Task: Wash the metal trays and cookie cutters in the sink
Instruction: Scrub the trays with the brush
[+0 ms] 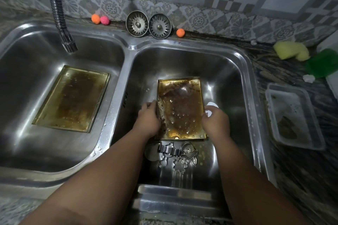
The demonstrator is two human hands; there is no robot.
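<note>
Left hand (149, 117) grips the browned, wet metal tray (182, 109) in the steel sink (232, 78), right hand (216, 121) curls round a white pad (212, 105) beside it.

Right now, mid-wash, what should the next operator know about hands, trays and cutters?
Left hand grips the left rim of the wet tray in the right basin.
Right hand is at that tray's right rim, by something white; grip unclear.
Second tray lies in the left basin; cookie cutters lie nearer the person.
Both trays look stained; nothing visibly finished.
</note>
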